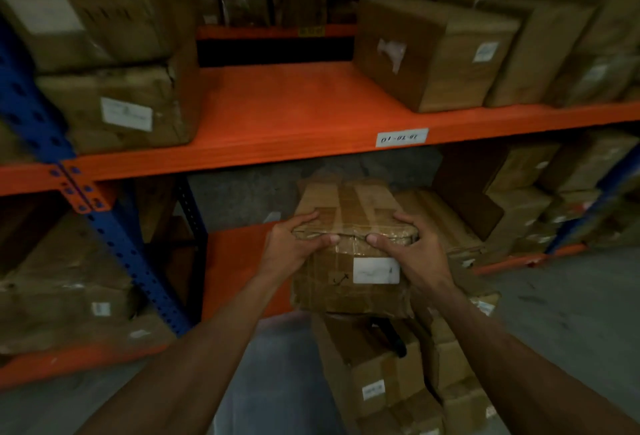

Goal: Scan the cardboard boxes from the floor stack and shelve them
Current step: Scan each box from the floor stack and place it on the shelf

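Dim warehouse aisle, grey concrete floor [571, 310], orange shelf deck [284, 112] on blue uprights [38, 122] w/ cartons packed both sides; I see a white tag [401, 138] on the beam edge, handwritten, reads approx "01-02-01". Taped cardboard box [349, 261] is up in front of the rack, below that beam & above the floor stack [388, 382]; its white label [375, 270] is too blurred to read. Left hand [294, 244] & right hand [412, 247] both grasp its near top corners, thumbs on the front face.
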### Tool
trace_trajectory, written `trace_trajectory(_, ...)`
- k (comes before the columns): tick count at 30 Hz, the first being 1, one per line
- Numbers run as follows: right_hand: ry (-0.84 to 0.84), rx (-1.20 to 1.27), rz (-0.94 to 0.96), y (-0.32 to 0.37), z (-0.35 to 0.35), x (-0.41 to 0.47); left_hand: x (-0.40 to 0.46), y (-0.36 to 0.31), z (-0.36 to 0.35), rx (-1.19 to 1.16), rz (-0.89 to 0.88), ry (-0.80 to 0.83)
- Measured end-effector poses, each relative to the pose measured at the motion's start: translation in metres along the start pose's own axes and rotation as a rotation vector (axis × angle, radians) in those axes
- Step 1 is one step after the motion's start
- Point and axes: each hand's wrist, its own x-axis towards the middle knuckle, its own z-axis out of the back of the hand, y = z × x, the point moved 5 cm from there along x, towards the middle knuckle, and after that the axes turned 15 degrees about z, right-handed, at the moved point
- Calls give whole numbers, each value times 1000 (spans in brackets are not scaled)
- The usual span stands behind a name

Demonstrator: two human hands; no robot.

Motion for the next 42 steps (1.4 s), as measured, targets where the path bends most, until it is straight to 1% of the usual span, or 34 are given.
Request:
trace_trajectory(5, -120, -27, 111, 96, 30, -47, -64, -64, 35, 6, -130, 30)
trace_trajectory(9, -178, -49, 204, 168, 48, -62, -107, -119, 63, -33, -239, 38)
trace_trajectory(16, -197, -1, 363, 261, 45, -38, -134, -197, 124, -66, -379, 4)
trace_trajectory(20, -147, 7, 436, 289, 25, 1, -127, -223, 163, -41, -403, -109)
trace_trajectory(24, -74, 20, 484, 301, -6, 46, -104, -230, 195, -42, -397, -201)
trace_trajectory(27, -25, 44, 501, 297, -30, 83, -79, -231, 209, -37, -366, -253)
trace_trajectory(33, 61, 108, 472, 258, -81, 173, -5, -214, 221, -68, -257, -350)
trace_trajectory(37, 132, 136, 444, 222, -117, 216, 44, -189, 222, -60, -190, -419)
trace_trajectory(40, 146, 166, 419, 191, -139, 241, 75, -175, 220, -12, -167, -459)
trace_trajectory(42, 160, 189, 410, 180, -150, 254, 91, -173, 219, 57, -166, -457)
